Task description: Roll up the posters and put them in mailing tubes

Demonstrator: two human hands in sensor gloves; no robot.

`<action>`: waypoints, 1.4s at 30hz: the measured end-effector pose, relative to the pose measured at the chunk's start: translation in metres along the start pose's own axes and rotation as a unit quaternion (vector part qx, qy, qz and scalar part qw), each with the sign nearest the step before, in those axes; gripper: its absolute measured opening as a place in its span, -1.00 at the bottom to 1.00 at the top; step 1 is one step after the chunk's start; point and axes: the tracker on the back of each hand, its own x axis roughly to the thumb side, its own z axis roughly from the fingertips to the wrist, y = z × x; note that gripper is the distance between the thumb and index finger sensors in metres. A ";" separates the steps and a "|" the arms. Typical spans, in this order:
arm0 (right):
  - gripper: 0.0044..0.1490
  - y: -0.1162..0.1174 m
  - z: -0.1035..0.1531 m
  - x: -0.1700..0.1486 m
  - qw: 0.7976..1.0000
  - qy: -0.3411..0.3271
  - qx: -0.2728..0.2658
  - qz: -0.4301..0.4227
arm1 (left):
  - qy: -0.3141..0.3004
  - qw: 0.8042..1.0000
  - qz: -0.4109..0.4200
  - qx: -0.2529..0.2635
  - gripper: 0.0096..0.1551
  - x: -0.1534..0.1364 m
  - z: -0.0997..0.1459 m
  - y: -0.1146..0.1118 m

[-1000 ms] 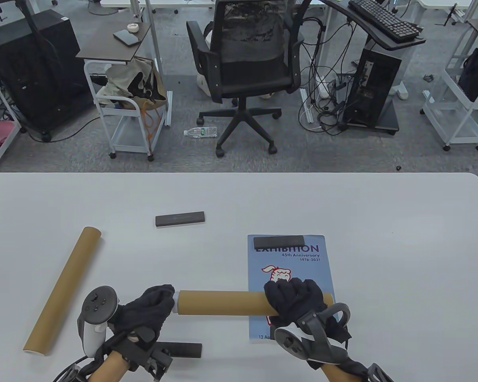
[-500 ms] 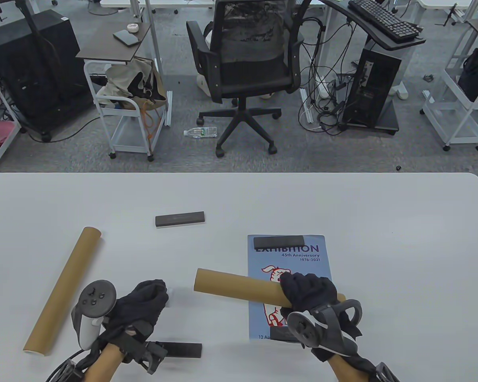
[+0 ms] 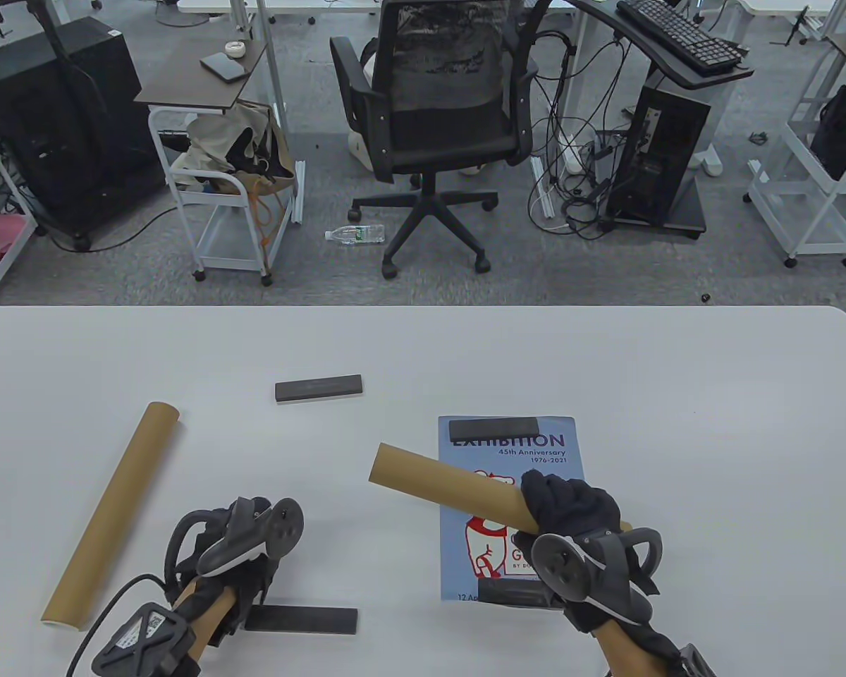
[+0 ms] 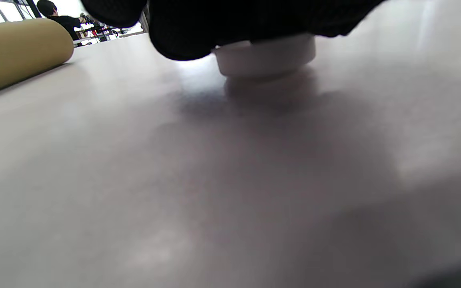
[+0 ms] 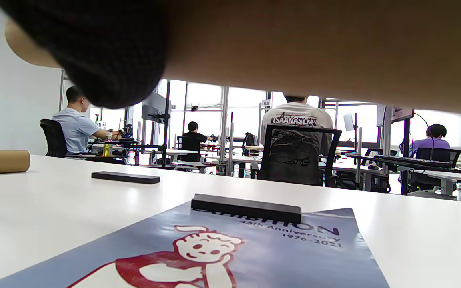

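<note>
My right hand (image 3: 571, 508) grips a brown mailing tube (image 3: 451, 490) near its right end and holds it slanted over the blue exhibition poster (image 3: 557, 465). The tube's open left end points up and to the left. The poster lies flat, with a black weight bar (image 3: 493, 427) on its top edge and another (image 3: 511, 592) on its bottom edge. My left hand (image 3: 243, 557) is low at the table's front left, and its fingers (image 4: 230, 24) hold a white tube cap (image 4: 265, 60) at the table surface. A second brown tube (image 3: 113, 515) lies at the left.
Two more black bars lie on the white table (image 3: 677, 395): one (image 3: 318, 388) behind the hands, one (image 3: 302, 619) by my left wrist. An office chair (image 3: 437, 120), carts and desks stand beyond the far edge. In the right wrist view, people sit at desks behind.
My left hand pulled the white cap off the tube's left end, turned over and sank to the table. My right hand shifted right and swung the tube's open end away from me.
</note>
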 end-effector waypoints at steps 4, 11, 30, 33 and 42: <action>0.09 -0.001 0.000 -0.001 1.000 0.003 0.005 -0.001 | 0.008 1.000 -0.002 -0.002 -0.57 -0.001 0.000 0.001; 0.09 0.001 0.000 -0.004 1.000 0.012 0.023 -0.006 | -0.001 0.999 0.033 0.017 -0.49 -0.006 0.006 0.003; 0.09 0.049 0.051 -0.178 0.809 0.551 0.203 -0.023 | -0.035 0.981 0.146 0.123 -0.45 -0.009 0.040 0.025; 0.09 0.054 0.056 -0.185 0.794 0.567 0.218 -0.024 | -0.037 0.981 0.147 0.122 -0.45 -0.008 0.040 0.025; 0.10 0.061 0.054 -0.184 0.784 0.567 0.252 -0.003 | -0.036 0.981 0.147 0.119 -0.44 -0.008 0.040 0.025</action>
